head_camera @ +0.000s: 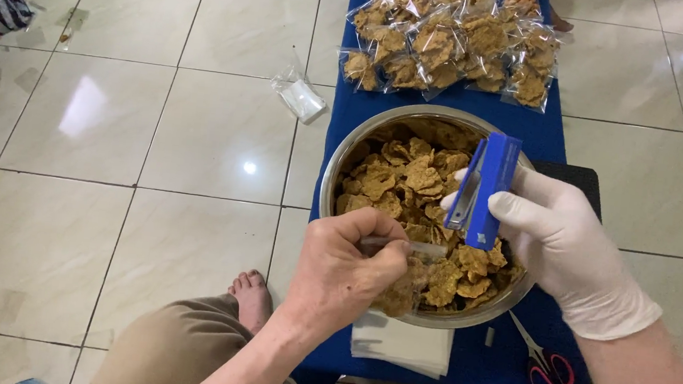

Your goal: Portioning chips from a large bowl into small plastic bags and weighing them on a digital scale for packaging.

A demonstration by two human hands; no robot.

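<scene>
My left hand [348, 269] is bare and pinches the folded top of a small clear bag of brown crisps [404, 283], held over the near rim of a steel bowl [331, 181] full of the same crisps. My right hand [563, 248], in a white glove, grips a blue stapler [483, 190] standing on end, its open jaw just above the bag's top edge. The bowl rests on a low table under a blue cloth [531, 125].
Several sealed bags of crisps [455, 38] lie piled at the table's far end. Red-handled scissors [543, 368] and a stack of empty clear bags [402, 345] sit near me. A loose plastic bag [301, 96] lies on the tiled floor. My bare foot [252, 298] is beside the table.
</scene>
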